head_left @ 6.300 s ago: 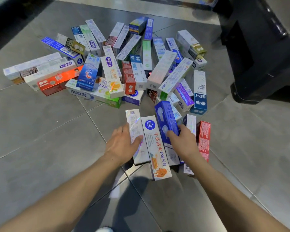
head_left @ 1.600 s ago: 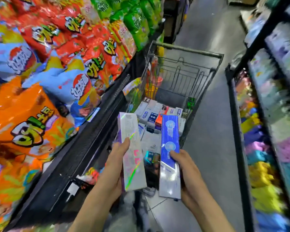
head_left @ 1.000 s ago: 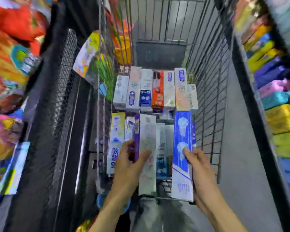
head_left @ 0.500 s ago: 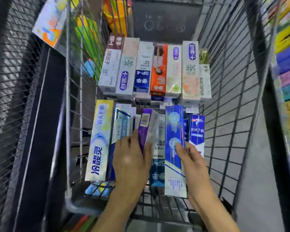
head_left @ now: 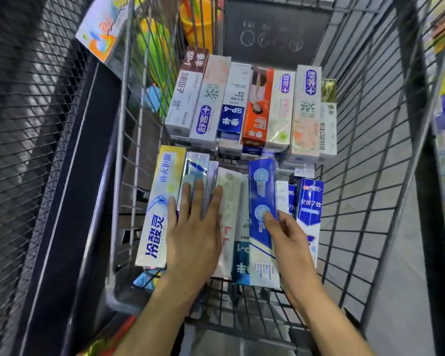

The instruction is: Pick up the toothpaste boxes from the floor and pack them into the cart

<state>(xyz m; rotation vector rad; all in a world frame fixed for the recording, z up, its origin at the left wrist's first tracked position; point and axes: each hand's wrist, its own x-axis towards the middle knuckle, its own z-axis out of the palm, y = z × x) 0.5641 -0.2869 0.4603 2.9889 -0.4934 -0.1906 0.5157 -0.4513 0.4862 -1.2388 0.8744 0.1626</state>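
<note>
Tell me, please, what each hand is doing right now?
Left hand: open, flat on the boxes.
Right hand: holding the blue box.

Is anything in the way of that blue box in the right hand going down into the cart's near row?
Nothing visible blocks it. The right hand holds the blue box already low in the cart, in the near row between a white box and a blue and white box. What lies underneath is hidden.
</note>
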